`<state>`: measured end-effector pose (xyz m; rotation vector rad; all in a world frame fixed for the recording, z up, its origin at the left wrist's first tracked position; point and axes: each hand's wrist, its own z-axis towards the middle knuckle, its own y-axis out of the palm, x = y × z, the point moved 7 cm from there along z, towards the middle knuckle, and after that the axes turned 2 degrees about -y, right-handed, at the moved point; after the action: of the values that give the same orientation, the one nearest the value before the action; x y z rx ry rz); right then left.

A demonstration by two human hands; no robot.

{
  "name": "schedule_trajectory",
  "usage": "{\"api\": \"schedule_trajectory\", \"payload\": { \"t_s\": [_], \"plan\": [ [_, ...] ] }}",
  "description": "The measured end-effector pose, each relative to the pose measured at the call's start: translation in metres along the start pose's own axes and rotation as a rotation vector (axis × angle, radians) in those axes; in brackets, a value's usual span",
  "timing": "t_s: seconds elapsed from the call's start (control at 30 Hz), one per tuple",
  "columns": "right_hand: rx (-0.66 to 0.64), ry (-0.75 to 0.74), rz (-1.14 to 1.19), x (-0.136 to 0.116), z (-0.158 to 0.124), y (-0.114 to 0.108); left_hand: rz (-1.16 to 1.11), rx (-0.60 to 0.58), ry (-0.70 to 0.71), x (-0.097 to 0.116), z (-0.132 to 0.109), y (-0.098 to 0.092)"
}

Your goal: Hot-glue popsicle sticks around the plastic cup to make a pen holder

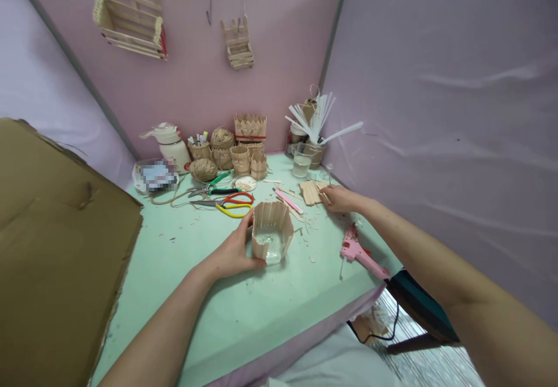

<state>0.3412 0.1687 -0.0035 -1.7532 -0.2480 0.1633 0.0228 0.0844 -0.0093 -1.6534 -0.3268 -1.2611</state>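
Observation:
My left hand grips the left side of a small open-topped holder made of upright wooden sticks, which stands on the pale green table. Its thumb and fingers curl round the holder's wall. My right hand reaches to the back right and rests on a pile of loose wooden sticks, fingers closed on them. A pink glue gun lies on the table between the holder and my right arm.
Scissors and pliers lie behind the holder. Stick-and-twine cups, a twine ball, a white jug and a glass of water crowd the back. A brown cardboard sheet covers the left. Wood chips litter the table.

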Motion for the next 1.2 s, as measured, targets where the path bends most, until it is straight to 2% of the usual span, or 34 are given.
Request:
{"api": "schedule_trajectory", "payload": {
  "t_s": [0.17,0.33,0.47,0.63,0.8,1.0,1.2],
  "plan": [
    [-0.01,0.015,-0.012,0.009,0.009,0.003,0.009,0.01,0.001,-0.001,0.0,-0.005],
    [-0.009,0.082,-0.012,0.028,0.021,0.003,0.011,0.001,-0.019,-0.006,0.0,-0.005],
    [-0.007,0.133,0.004,0.039,0.035,-0.007,0.004,-0.002,-0.029,-0.007,0.0,-0.005],
    [-0.026,0.114,0.08,0.036,0.066,-0.018,-0.02,-0.016,-0.044,-0.007,-0.001,-0.004],
    [-0.14,0.15,0.203,0.044,0.088,-0.007,-0.028,-0.01,-0.029,-0.005,-0.002,-0.005],
    [-0.213,0.22,0.351,0.055,0.091,0.009,-0.041,-0.018,-0.035,-0.003,-0.002,-0.005],
    [-0.256,0.275,0.402,0.056,0.094,0.01,-0.051,-0.023,-0.032,-0.002,-0.002,-0.005]
  ]
}}
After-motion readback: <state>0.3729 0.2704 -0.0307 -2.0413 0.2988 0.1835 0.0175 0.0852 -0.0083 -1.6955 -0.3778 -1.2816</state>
